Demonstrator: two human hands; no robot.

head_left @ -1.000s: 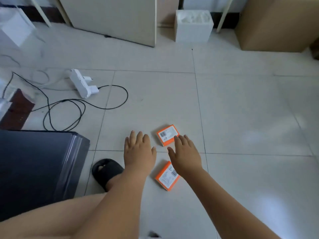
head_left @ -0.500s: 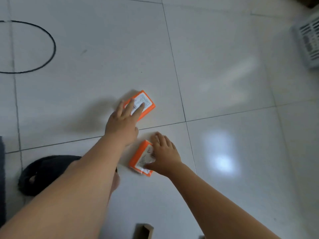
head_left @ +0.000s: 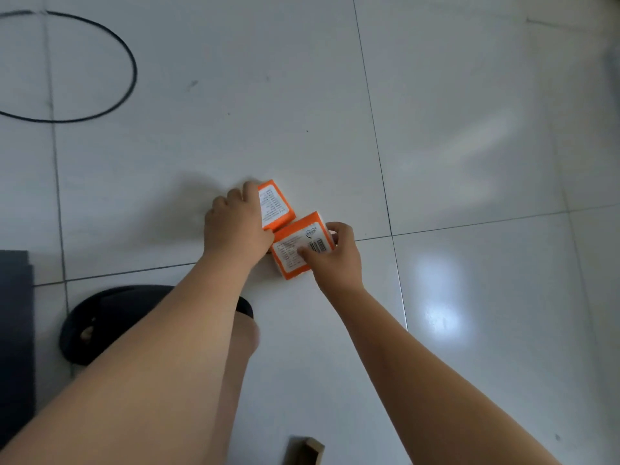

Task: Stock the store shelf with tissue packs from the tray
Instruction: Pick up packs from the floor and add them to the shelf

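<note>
Two orange tissue packs with white labels lie side by side on the white tiled floor. My left hand (head_left: 235, 226) grips the farther tissue pack (head_left: 275, 204) with its fingers curled over the pack's left edge. My right hand (head_left: 335, 256) holds the nearer tissue pack (head_left: 297, 243), thumb on the barcode label and fingers round its right end. The two packs touch at one corner. No tray and no shelf are in view.
A black cable (head_left: 110, 55) loops across the floor at the upper left. A black slipper (head_left: 100, 323) sits under my left forearm, a dark flat object (head_left: 15, 330) lies at the left edge, and a small brown block (head_left: 303, 449) is at the bottom.
Both hands have closed on the packs. The right hand lifted and turned the nearer pack up beside the farther one. The camera has come closer to the floor.
</note>
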